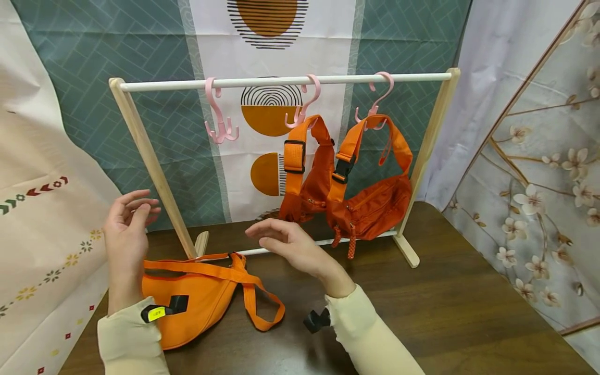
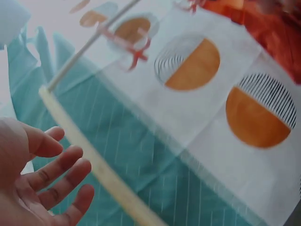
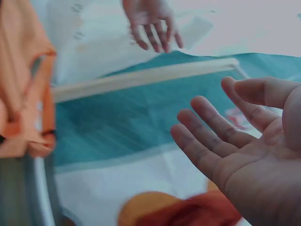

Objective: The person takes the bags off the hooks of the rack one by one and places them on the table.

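My left hand [image 1: 128, 232] is raised above the left end of an orange waist bag [image 1: 206, 297], its fingers loosely bent around nothing. That bag lies on the table with its strap looped to the right. In front of the rack hovers my right hand [image 1: 295, 247], relaxed and holding nothing. Behind it a red-orange bag [image 1: 311, 182] hangs by its strap from the middle pink hook hanger [image 1: 303, 107]. A second red-orange bag [image 1: 375, 208] hangs from the right pink hanger [image 1: 377, 99]. The left pink hanger [image 1: 220, 117] carries no bag.
A rack with a white rail [image 1: 262, 82] and wooden side posts [image 1: 150, 156] stands at the back of the dark wooden table [image 1: 450, 302]. A patterned cloth [image 1: 140, 47] hangs behind it. Floral panels [image 1: 553, 198] border the right side.
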{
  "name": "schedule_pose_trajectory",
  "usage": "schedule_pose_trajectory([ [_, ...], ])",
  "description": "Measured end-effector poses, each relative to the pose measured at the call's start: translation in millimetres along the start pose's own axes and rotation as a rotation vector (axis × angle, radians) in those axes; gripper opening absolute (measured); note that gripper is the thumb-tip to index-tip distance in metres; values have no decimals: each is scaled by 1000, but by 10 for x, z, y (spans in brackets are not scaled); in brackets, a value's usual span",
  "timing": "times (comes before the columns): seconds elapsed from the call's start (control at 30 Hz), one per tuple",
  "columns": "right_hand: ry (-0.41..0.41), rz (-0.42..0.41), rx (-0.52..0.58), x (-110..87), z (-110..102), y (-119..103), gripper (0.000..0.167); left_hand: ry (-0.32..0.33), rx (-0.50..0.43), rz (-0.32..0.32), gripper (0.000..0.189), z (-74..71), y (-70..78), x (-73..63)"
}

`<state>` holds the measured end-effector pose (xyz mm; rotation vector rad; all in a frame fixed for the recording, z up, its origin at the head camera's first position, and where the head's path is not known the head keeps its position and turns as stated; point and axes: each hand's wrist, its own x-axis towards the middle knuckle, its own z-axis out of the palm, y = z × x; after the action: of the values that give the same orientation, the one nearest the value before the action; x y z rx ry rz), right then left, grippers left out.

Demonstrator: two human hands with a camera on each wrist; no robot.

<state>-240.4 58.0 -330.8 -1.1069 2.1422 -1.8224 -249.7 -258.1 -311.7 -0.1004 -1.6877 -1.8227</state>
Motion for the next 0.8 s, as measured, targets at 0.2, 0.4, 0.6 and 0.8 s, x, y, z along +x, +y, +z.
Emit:
schedule_pose_trajectory([
  [0.2,91,-65,-40,-133,-259,-195,27,-142,55,123,25,196,81,-79],
  [0.4,156,-88,-53,-233,-446,-304,26,-233,113,150,25,330,108,-132],
  [0.6,235,-81,-71,-324,-580,-367,24,-303,97,175,26,450,106,-181],
  [0.8,311,-112,-28,-423,-669,-405,24,-372,126,226,26,575,50,-228],
])
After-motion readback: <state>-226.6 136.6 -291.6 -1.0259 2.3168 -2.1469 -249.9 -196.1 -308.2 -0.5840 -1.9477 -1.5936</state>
